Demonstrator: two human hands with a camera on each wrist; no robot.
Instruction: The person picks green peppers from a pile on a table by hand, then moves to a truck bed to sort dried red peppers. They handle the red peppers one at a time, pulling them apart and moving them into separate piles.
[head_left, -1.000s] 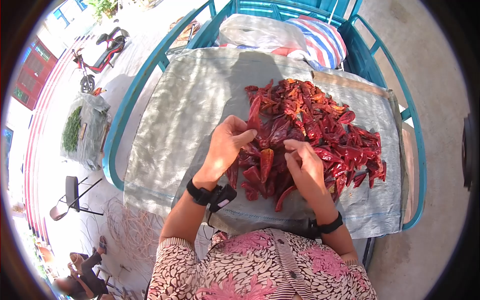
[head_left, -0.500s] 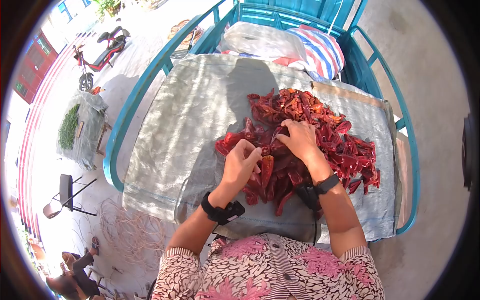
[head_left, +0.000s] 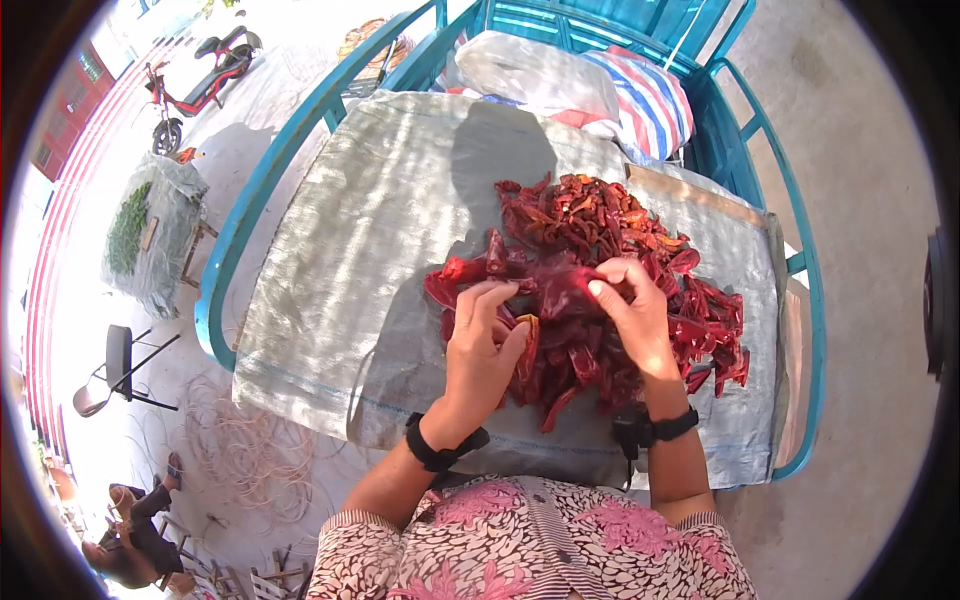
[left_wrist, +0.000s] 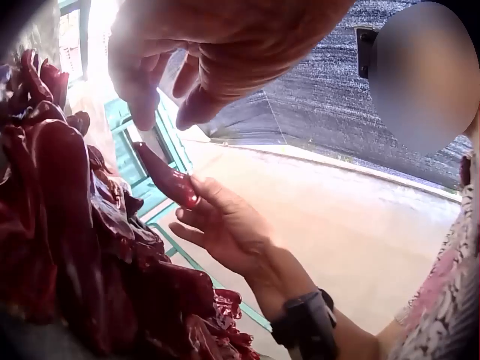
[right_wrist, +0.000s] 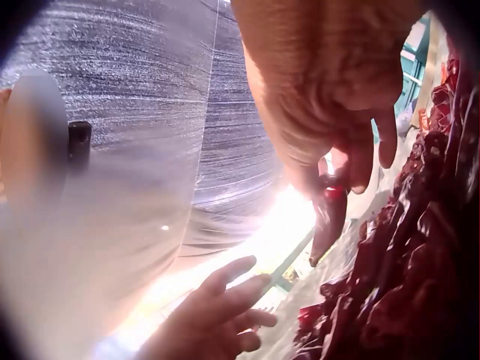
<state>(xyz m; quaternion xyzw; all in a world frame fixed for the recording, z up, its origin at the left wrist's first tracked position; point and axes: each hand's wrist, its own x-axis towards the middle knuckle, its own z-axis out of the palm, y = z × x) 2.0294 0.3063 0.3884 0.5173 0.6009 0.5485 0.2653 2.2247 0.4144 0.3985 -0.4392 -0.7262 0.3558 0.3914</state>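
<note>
From where I sit, I see one dark red pepper (left_wrist: 169, 180) raised just clear of the heap, between the person's two hands, its stem end in the right hand (head_left: 640, 312) and its tip toward the left. The right thumb and fingertips pinch that end; the other fingers bend loosely beside it. The left hand (head_left: 480, 355) hangs close by over the near side of the heap, thumb and fingers spread apart with a gap between them. Below both, I have the pile of red peppers (head_left: 590, 220), glossy toward the person and more wrinkled and orange-tinged at the far end. They lie on a pale woven sheet (head_left: 330, 260), where a flat wooden strip (head_left: 695, 195) sits beyond the pile to the right. My head feed shows a blue railing (head_left: 207, 310) along both sides and, at the far end, a translucent bag (head_left: 540, 75) beside a striped bundle (head_left: 650, 105). Out on the left ground I make out a red and black scooter (head_left: 205, 80), some greens (head_left: 130, 230) on plastic and a chair (head_left: 118, 355).
</note>
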